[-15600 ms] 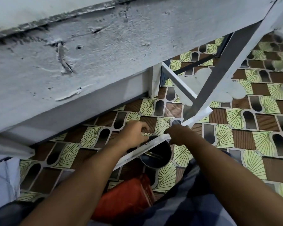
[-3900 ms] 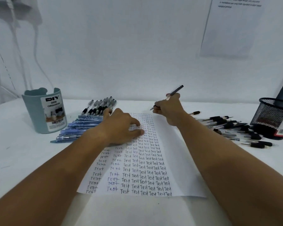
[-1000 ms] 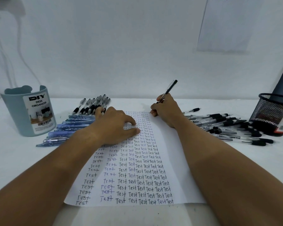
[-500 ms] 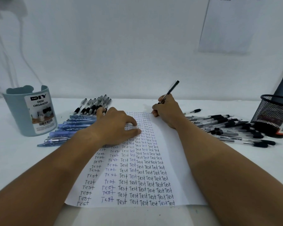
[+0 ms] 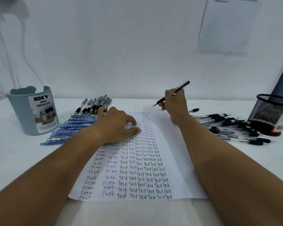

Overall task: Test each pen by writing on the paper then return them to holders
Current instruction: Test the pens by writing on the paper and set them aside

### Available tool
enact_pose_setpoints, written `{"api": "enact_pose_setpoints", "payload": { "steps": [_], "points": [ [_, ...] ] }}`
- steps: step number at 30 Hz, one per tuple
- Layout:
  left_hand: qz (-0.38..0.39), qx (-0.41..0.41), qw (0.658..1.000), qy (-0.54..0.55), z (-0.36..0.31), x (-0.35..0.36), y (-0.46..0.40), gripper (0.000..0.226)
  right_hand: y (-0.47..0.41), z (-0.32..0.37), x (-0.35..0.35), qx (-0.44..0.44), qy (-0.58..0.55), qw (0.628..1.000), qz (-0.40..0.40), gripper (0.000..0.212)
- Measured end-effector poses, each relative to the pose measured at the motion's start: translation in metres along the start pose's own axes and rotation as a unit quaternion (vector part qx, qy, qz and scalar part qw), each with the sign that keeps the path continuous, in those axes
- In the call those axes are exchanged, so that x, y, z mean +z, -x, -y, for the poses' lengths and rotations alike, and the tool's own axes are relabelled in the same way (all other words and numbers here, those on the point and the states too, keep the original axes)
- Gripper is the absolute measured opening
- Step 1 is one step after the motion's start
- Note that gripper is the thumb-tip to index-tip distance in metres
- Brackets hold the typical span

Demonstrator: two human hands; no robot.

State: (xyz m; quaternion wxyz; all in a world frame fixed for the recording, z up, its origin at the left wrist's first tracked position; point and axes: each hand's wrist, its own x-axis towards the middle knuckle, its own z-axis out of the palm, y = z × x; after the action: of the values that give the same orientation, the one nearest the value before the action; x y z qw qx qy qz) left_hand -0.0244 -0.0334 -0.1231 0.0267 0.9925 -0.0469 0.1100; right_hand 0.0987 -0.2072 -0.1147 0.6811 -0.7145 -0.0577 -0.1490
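Observation:
A white sheet of paper [image 5: 173, 154] covered with columns of the word "Test" lies on the white table. My left hand [image 5: 116, 126] rests flat on its upper left part, fingers spread. My right hand [image 5: 175, 105] grips a black pen [image 5: 180, 88] at the sheet's far right corner, the tip lifted just above the paper. A grey-blue desk organizer [image 5: 33, 111] stands at the left. A black mesh holder [image 5: 273, 111] stands at the right.
Several blue pens [image 5: 72, 128] and black-grip pens [image 5: 93, 106] lie in rows left of the paper. A heap of black-capped pens [image 5: 232, 128] lies to the right, in front of the mesh holder. A white wall with a taped sheet [image 5: 225, 25] rises behind.
My right hand has lifted the pen's tip off the paper and tilted the pen flatter. The left hand stays pressed on the sheet.

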Motion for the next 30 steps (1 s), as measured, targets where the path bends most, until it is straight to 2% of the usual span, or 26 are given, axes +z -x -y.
{"api": "enact_pose_setpoints", "payload": {
  "steps": [3, 7, 11, 15, 18, 23, 26, 30],
  "points": [
    [-0.005, 0.002, 1.000, 0.005, -0.001, 0.000, 0.001, 0.046, 0.000, 0.007, -0.006, -0.009, -0.014, 1.000, 0.013, 0.014],
    [-0.014, 0.002, 1.000, 0.014, -0.002, -0.001, 0.001, 0.043, 0.001, 0.023, -0.016, 0.026, -0.060, 0.996, 0.057, 0.023],
    [-0.027, -0.003, 0.999, 0.021, -0.003, 0.000, 0.001, 0.040, 0.002, 0.021, -0.026, 0.022, -0.047, 0.997, 0.051, 0.016],
    [-0.071, -0.009, 0.996, 0.049, -0.001, 0.003, 0.001, 0.039, 0.004, 0.016, -0.028, 0.006, -0.051, 0.998, 0.032, 0.013],
    [-0.133, -0.022, 0.988, 0.070, -0.001, 0.004, -0.002, 0.039, 0.006, 0.015, -0.030, -0.019, -0.038, 0.999, 0.026, 0.027],
    [-0.183, -0.035, 0.979, 0.083, -0.003, 0.004, -0.005, 0.040, 0.013, 0.017, -0.029, -0.003, -0.043, 0.994, 0.096, 0.036],
    [-0.201, -0.029, 0.975, 0.093, -0.007, 0.003, -0.007, 0.031, 0.018, 0.021, -0.024, 0.012, -0.070, 0.986, 0.148, 0.038],
    [-0.235, -0.019, 0.964, 0.125, -0.006, 0.003, -0.008, 0.023, 0.020, 0.021, -0.019, 0.020, -0.065, 0.984, 0.165, 0.038]
  ]
}}
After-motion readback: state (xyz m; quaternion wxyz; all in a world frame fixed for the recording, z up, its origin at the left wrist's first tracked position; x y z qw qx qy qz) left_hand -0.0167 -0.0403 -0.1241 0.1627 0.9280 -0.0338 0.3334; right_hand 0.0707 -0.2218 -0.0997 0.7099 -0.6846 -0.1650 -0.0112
